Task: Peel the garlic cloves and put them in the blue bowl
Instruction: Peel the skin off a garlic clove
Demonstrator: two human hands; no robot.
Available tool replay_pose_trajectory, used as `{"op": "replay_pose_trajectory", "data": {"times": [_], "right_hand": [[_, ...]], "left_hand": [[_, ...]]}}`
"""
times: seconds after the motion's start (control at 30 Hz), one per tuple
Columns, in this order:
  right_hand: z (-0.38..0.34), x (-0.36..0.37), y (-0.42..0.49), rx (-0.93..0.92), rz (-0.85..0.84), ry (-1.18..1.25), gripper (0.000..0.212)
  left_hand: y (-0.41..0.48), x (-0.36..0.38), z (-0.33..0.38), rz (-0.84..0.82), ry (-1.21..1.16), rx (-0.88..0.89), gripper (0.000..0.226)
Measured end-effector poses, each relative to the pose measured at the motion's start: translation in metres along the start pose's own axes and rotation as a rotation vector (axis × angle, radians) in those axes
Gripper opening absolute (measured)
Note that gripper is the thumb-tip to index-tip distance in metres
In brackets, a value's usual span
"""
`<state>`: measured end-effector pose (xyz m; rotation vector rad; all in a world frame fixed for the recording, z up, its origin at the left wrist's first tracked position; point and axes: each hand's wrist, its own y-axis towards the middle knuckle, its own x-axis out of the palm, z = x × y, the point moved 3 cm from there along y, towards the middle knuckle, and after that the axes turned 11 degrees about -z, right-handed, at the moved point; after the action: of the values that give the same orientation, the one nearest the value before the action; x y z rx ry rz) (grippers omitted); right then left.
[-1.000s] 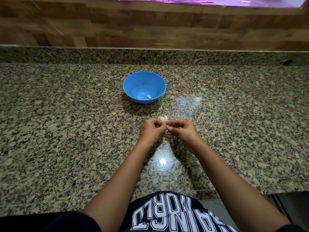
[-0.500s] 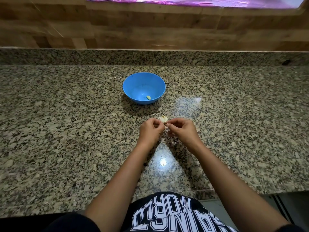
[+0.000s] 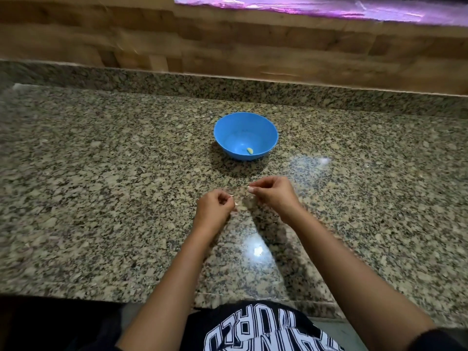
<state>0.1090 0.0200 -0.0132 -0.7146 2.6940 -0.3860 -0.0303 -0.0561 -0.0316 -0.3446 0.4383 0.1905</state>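
- The speckled granite countertop runs the whole width, with a low granite upstand and wood-look wall panelling behind it.
- The left hand is above the counter, left of centre. Its fingers are curled in and its fingertips bunched against the thumb. Motion blur hides whether anything is pinched there.
- A small pale bit shows just beside the left fingertips, in the gap between the hands. It is too smeared to tell its shape, which way it points, or whether it is held or lying on the stone.
- The blue bowl stands upright on the counter beyond the hands, clear of both.
- One peeled clove lies inside the blue bowl, on the floor at the near right. It is a little crescent with its long axis slanting from far-left to near-right. Which end is the tip is too small to see.
- A dark shirt with white lettering fills the bottom edge.
- The right hand is apart from the left one and slightly farther out. Its thumb and forefinger are pressed tip to tip, the other fingers folded. I cannot tell whether it pinches a skin.
- A pink shiny strip crosses the top right.
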Motion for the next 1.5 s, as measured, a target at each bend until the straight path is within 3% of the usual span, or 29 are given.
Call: {"op": "replay_pose_trajectory", "data": {"times": [0.13, 0.23, 0.33, 0.5, 0.63, 0.73, 0.9, 0.97, 1.07, 1.23, 1.5], "right_hand": [[-0.021, 0.030, 0.032, -0.095, -0.008, -0.534, 0.011], [-0.021, 0.045, 0.043, -0.100, -0.035, -0.757, 0.018], [-0.019, 0.046, 0.039, -0.106, -0.039, -0.791, 0.025], [-0.010, 0.018, -0.006, -0.177, 0.096, -0.531, 0.029], [0.009, -0.003, -0.039, -0.213, 0.185, -0.473, 0.028], [0.031, -0.010, -0.053, -0.185, 0.159, -0.555, 0.036], [0.064, -0.007, -0.059, 0.037, 0.039, -0.892, 0.081], [0.067, -0.004, -0.051, 0.067, -0.007, -1.044, 0.089], [0.065, 0.003, -0.043, -0.018, -0.061, -1.087, 0.074], [0.058, 0.012, -0.052, -0.279, -0.095, -0.885, 0.043], [0.057, 0.007, -0.081, -0.446, 0.024, -0.901, 0.016]], "left_hand": [[-0.006, -0.012, -0.011, 0.062, 0.063, -0.019, 0.008], [-0.010, -0.013, -0.012, 0.052, 0.080, -0.003, 0.005], [-0.012, -0.010, -0.011, 0.027, 0.130, 0.020, 0.008], [-0.014, 0.010, 0.001, -0.061, 0.272, 0.144, 0.022], [-0.013, 0.027, 0.007, -0.089, 0.356, 0.193, 0.027], [-0.015, 0.035, 0.005, -0.091, 0.393, 0.242, 0.033], [-0.018, 0.041, -0.001, -0.077, 0.397, 0.284, 0.031], [-0.017, 0.042, -0.002, -0.081, 0.419, 0.308, 0.029], [-0.016, 0.043, -0.004, -0.089, 0.459, 0.351, 0.024], [-0.023, 0.046, -0.007, -0.049, 0.482, 0.391, 0.026], [-0.041, 0.060, -0.011, -0.063, 0.518, 0.419, 0.028]]}}
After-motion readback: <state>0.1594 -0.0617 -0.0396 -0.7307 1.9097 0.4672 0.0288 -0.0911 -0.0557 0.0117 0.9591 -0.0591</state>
